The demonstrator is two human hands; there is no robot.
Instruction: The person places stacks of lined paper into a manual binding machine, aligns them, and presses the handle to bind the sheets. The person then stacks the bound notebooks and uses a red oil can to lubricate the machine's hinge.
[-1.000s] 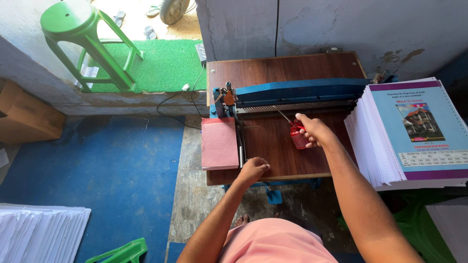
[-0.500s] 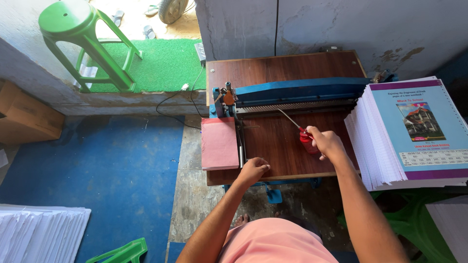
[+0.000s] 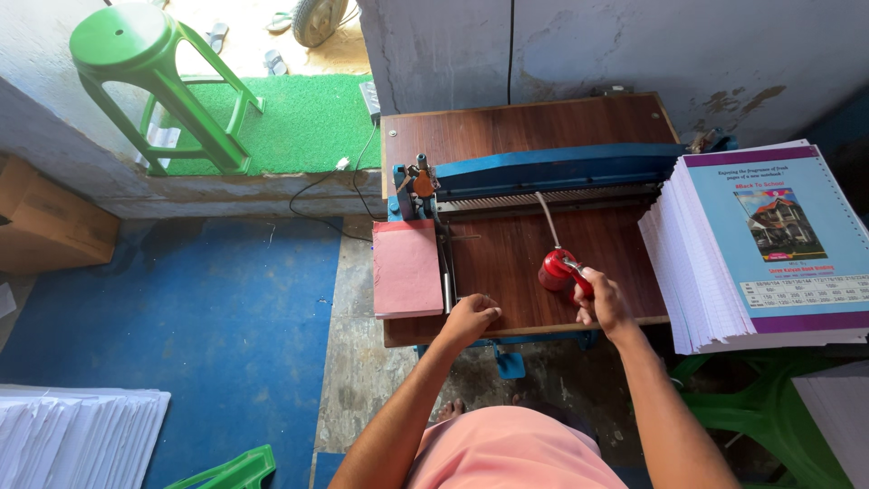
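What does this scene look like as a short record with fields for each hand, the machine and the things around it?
Left hand: rests curled on the wooden table, near its front edge
Right hand: grips a red oil can, spout pointing up at the machine
Machine: blue, across the table
Pink pad: flat at the table's left end
Booklet stack: right of the table
Green stool: upper left
Paper stack: lower left on the floor
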